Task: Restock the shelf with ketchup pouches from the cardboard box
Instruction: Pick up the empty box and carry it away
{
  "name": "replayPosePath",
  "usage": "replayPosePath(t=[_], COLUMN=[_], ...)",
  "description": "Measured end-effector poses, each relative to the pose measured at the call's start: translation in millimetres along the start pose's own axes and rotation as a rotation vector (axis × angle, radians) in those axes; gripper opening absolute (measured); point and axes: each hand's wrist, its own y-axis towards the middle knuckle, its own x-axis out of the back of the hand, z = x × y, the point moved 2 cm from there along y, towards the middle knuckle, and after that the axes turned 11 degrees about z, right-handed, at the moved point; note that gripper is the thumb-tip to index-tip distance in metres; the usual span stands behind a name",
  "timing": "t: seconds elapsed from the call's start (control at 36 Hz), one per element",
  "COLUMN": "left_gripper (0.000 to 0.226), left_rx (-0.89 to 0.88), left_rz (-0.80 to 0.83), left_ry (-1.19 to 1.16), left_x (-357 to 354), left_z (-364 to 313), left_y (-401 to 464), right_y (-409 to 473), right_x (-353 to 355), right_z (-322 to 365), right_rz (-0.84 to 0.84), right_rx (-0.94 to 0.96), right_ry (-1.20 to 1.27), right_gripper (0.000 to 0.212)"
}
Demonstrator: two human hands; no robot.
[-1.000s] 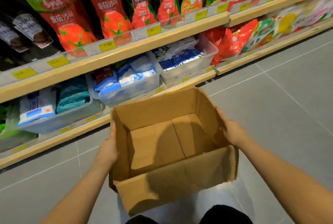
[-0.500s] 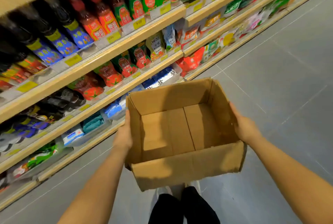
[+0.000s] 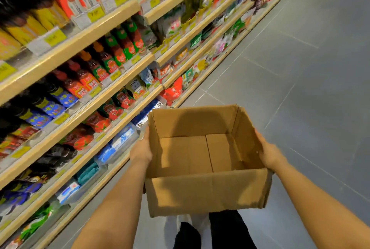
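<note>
I hold an open cardboard box (image 3: 208,194) in front of me, well above the floor. Nothing lies inside it; only its bare bottom flaps show. My left hand (image 3: 141,151) grips the box's left wall and my right hand (image 3: 268,153) grips its right wall. Red and green ketchup pouches (image 3: 112,111) stand in a row on a low shelf (image 3: 112,128) to the left of the box, with more of them further left (image 3: 80,140).
Shelving runs along the whole left side, stocked with sauce bottles (image 3: 86,80), dark bottles and packets. Bins of blue and white bags (image 3: 120,140) sit on the bottom shelf. Grey tiled floor (image 3: 290,68) stretches to the right. My dark trousers (image 3: 220,230) show below the box.
The view has risen and swung along the aisle, so higher shelves now show. The box has lifted with both hands still on its sides, and the ketchup pouches have slid down and left.
</note>
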Motion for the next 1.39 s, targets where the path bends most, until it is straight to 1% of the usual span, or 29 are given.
replayPosePath(t=[0.11, 0.19, 0.28, 0.33, 0.5, 0.61, 0.67, 0.78, 0.89, 1.0, 1.06, 1.14, 1.25, 1.39], left_gripper=[0.073, 0.076, 0.072, 0.075, 0.080, 0.073, 0.076, 0.084, 0.086, 0.081, 0.082, 0.088, 0.089, 0.091], left_rx=[-0.025, -0.076, -0.123, -0.148, -0.124, -0.162, -0.175, -0.174, -0.180, -0.201, -0.218, -0.229, -0.213, -0.181], left_rz=[-0.026, -0.046, -0.054, -0.062, -0.097, -0.114, -0.121, -0.133, -0.152, -0.147, -0.138, -0.114, -0.105, -0.111], left_ry=[0.015, 0.070, 0.015, -0.011, 0.011, -0.040, 0.000, 0.000, 0.028, 0.046, 0.053, 0.055, 0.069, 0.073], left_x=[8.9, 11.2, 9.5, 7.9, 11.5, 15.4, 19.4, 28.1, 35.5, 46.1, 51.4, 59.7, 73.4, 91.5], left_z=[-42.2, -82.5, -142.3, -184.8, -311.0, -390.7, -426.5, -490.4, -537.5, -603.9, -638.5, -686.7, -744.4, -804.7], left_y=[15.5, 31.7, 48.3, 59.6, 87.6, 110.0, 125.0, 155.4, 183.9, 225.6, 249.9, 282.6, 317.7, 349.7], right_y=[6.7, 22.5, 43.3, 60.6, 111.5, 146.0, 161.4, 192.9, 222.3, 270.4, 295.6, 329.5, 377.0, 423.2], right_x=[34.0, 68.6, 111.7, 145.1, 251.7, 315.5, 343.5, 395.3, 436.8, 490.5, 518.7, 558.3, 618.3, 678.0], right_z=[-20.4, -41.4, -72.4, -95.1, -156.9, -197.3, -215.3, -244.3, -260.3, -281.0, -290.3, -301.2, -313.9, -326.9], right_rz=[-0.027, -0.048, -0.068, -0.084, -0.108, -0.151, -0.160, -0.165, -0.178, -0.194, -0.209, -0.193, -0.175, -0.144], right_rx=[-0.004, -0.004, -0.015, 0.001, 0.027, 0.022, 0.011, 0.000, 0.023, 0.014, 0.004, -0.020, -0.040, -0.014], right_ry=[0.036, 0.053, 0.063, 0.062, 0.046, 0.060, 0.062, 0.070, 0.064, 0.058, 0.063, 0.068, 0.014, 0.033], right_gripper=[0.067, 0.067, 0.068, 0.070, 0.072, 0.071, 0.071, 0.070, 0.069, 0.070, 0.071, 0.072, 0.072, 0.069])
